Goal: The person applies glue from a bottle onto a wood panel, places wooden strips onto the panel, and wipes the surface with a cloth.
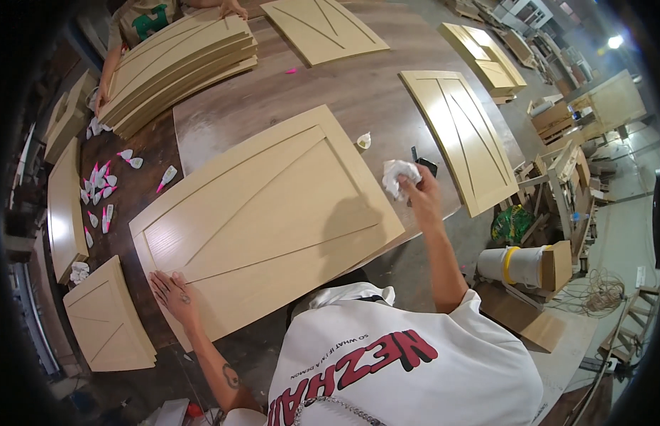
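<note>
A large cream wood panel (pixel 273 206) with a raised frame and a diagonal groove lies on the table before me. My left hand (pixel 175 297) rests flat on its near left corner, fingers stretched out. Off the panel's right end, my right hand (pixel 424 192) is closed on a crumpled white cloth (pixel 399 176), held up apart from the panel. Close by the cloth sits a small dark object (pixel 426 167), partly hidden behind my hand. A small whitish container (pixel 363 141) stands just beyond the panel's far right edge.
Small white bottles with pink tips (pixel 99 181) lie at left. Another person's hands touch a panel stack (pixel 181 64) at far left. More panels lie far (pixel 326 28), right (pixel 461 138) and near left (pixel 110 316). A white bucket (pixel 500 264) lies on its side at right.
</note>
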